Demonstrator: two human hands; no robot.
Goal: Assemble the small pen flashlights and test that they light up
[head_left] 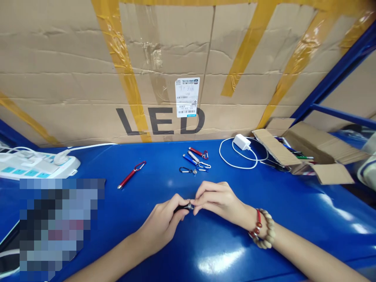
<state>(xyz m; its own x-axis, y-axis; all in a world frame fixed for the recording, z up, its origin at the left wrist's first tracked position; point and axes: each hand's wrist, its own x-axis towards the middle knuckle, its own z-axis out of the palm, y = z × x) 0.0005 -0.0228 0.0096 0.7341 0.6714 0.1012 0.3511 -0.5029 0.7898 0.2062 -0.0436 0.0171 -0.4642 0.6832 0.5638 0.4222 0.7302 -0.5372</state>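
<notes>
My left hand (pixel 163 219) is closed around a small black penlight (pixel 185 207), most of which the fingers hide. At its silvery end, the thumb and fingertips of my right hand (pixel 220 199) pinch together. Just beyond my hands lie a loose black carabiner (pixel 185 170) and a tiny metal piece (pixel 195 172). Behind these rest a blue penlight (pixel 190 159), a silver penlight (pixel 194 157) and a red penlight (pixel 196 151), with carabiner clips at their ends. Another red penlight (pixel 127 179) with a red clip lies apart on the left.
A blue table (pixel 164 156) carries everything. On the left are a white power strip (pixel 44 168) and a pixelated, blurred-out object (pixel 58 227). A white charger (pixel 241 142) with its cable and an open cardboard box (pixel 273 147) of pens stand right. A large carton (pixel 73 98) walls the back.
</notes>
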